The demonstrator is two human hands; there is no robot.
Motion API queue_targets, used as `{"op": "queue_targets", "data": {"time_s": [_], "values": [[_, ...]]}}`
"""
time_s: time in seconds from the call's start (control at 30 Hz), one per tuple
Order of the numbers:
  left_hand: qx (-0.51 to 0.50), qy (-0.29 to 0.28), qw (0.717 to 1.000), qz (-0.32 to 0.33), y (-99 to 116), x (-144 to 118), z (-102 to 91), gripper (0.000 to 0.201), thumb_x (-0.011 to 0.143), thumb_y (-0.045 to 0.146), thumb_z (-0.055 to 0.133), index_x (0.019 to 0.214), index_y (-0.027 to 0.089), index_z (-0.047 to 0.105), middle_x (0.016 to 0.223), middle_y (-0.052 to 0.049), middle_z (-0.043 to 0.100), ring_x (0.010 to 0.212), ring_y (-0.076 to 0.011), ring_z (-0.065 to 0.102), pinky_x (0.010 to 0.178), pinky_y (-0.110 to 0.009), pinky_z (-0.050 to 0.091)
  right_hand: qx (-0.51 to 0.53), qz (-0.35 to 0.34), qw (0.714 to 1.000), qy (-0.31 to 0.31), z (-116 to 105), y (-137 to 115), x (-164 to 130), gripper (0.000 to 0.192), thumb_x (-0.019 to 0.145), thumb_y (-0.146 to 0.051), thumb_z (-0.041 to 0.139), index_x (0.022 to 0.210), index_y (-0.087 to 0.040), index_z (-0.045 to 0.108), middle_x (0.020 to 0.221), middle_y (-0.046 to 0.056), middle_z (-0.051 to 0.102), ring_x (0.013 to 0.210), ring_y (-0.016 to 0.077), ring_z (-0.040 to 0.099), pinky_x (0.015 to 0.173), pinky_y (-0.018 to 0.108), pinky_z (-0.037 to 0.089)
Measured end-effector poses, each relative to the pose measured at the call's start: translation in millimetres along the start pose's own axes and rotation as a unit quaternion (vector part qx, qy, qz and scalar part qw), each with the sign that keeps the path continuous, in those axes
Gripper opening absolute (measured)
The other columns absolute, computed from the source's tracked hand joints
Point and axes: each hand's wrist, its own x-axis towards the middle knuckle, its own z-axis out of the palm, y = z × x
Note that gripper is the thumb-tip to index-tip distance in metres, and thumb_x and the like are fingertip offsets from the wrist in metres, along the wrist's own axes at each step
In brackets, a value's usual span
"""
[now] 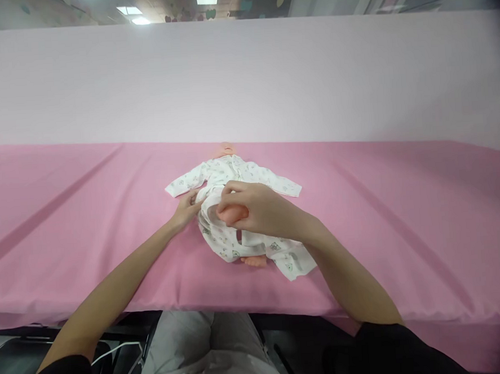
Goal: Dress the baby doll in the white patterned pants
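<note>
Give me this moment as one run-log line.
left hand: at white printed clothes | right hand: holding bare limb | doll: lying on pink cloth | bare foot: showing below the clothes

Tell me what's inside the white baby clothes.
A doll's head shows at the top, one foot at the bottom, and a bare limb in the right hand. The clothes cover its trunk and arms, so those can't be seen.

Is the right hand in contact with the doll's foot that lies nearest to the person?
Apart: the head view shows white trousers between the right hand and that foot.
</note>
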Motion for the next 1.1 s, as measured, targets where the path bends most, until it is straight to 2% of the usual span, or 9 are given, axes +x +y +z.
{"op": "queue_targets", "data": {"time_s": [0.13,0.2,0.3,0.5,0.7,0.77,0.87,1.0,1.1], "values": [[0.104,0.101,0.982,0.125,4.1,-7.8,3.9,0.041,0.078,0.037,0.058,0.116,0.019,0.054,0.117,-0.010,0.060,0.111,-0.0229,0.055,0.095,-0.041,0.044,0.009,-0.009,1.000,0.001,0.9,1.3,1.5,0.022,0.075,-0.003,0.051,0.083,-0.019,0.063,0.090,0.002,0.055,0.074,0.0119,0.049,0.061,0.023,0.035],[0.163,0.145,0.938,0.268,8.9,-16.3,7.3,0.036,0.082,0.041,0.052,0.111,0.020,0.056,0.114,-0.009,0.060,0.111,-0.0236,0.054,0.097,-0.043,0.042,0.015,-0.011,1.000,-0.005,0.6,1.4,1.8,0.023,0.075,-0.003,0.050,0.085,-0.019,0.063,0.091,0.003,0.055,0.074,0.0120,0.049,0.061,0.023,0.035],[0.223,0.114,0.861,0.442,11.3,-26.8,13.5,0.034,0.080,0.045,0.054,0.105,0.022,0.056,0.103,-0.008,0.063,0.100,-0.0244,0.058,0.089,-0.043,0.046,0.027,-0.020,0.999,-0.014,-0.2,2.0,1.5,0.019,0.075,-0.004,0.050,0.082,-0.018,0.060,0.088,0.002,0.055,0.074,0.0122,0.049,0.062,0.024,0.036],[0.329,0.070,0.868,0.364,3.3,-27.3,25.9,0.046,0.078,0.050,0.060,0.114,0.021,0.053,0.113,-0.012,0.061,0.105,-0.0263,0.057,0.089,-0.044,0.045,0.039,-0.014,0.999,0.016,2.3,4.9,2.2,0.015,0.073,-0.006,0.052,0.079,-0.018,0.046,0.079,0.000,0.051,0.069,0.0120,0.044,0.059,0.025,0.035],[0.326,0.086,0.852,0.401,12.1,-29.9,37.6,0.041,0.083,0.048,0.057,0.115,0.022,0.053,0.118,-0.012,0.056,0.108,-0.0246,0.055,0.088,-0.040,0.046,0.107,0.018,0.993,0.040,5.7,5.7,-13.8,0.018,0.076,-0.020,0.061,0.091,-0.020,0.051,0.092,0.003,0.056,0.081,0.0158,0.052,0.069,0.030,0.046],[0.344,0.111,0.816,0.451,14.3,-30.1,37.3,0.042,0.079,0.049,0.062,0.110,0.021,0.055,0.118,-0.013,0.055,0.108,-0.0252,0.054,0.088,-0.041,0.047,0.143,0.066,0.984,0.088,9.4,13.5,-29.2,0.032,0.075,-0.029,0.066,0.103,-0.022,0.054,0.107,0.005,0.057,0.096,0.0196,0.055,0.082,0.036,0.049],[0.381,0.151,0.728,0.550,11.9,-27.2,30.4,0.039,0.075,0.047,0.067,0.102,0.019,0.059,0.109,-0.012,0.058,0.101,-0.0244,0.056,0.089,-0.043,0.045,0.174,0.193,0.951,0.168,21.7,34.5,-52.2,0.045,0.078,-0.037,0.065,0.119,-0.024,0.052,0.126,0.007,0.053,0.114,0.0233,0.052,0.095,0.042,0.045],[0.450,0.123,0.602,0.648,2.5,-21.8,14.0,0.023,0.079,0.034,0.063,0.097,0.020,0.063,0.086,-0.006,0.064,0.078,-0.0170,0.057,0.080,-0.035,0.046,0.281,0.275,0.911,0.124,40.9,64.0,-62.3,0.029,0.085,-0.021,0.049,0.113,-0.020,0.059,0.122,0.007,0.059,0.113,0.0210,0.054,0.099,0.041,0.043],[0.498,0.067,0.582,0.639,-3.3,-20.1,2.8,0.019,0.083,0.030,0.058,0.099,0.022,0.063,0.082,-0.005,0.065,0.072,-0.0150,0.056,0.071,-0.032,0.043,0.434,0.342,0.828,0.091,48.6,75.5,-55.6,0.035,0.075,-0.005,0.045,0.102,-0.017,0.064,0.109,0.006,0.065,0.099,0.0175,0.061,0.084,0.030,0.051]]}}
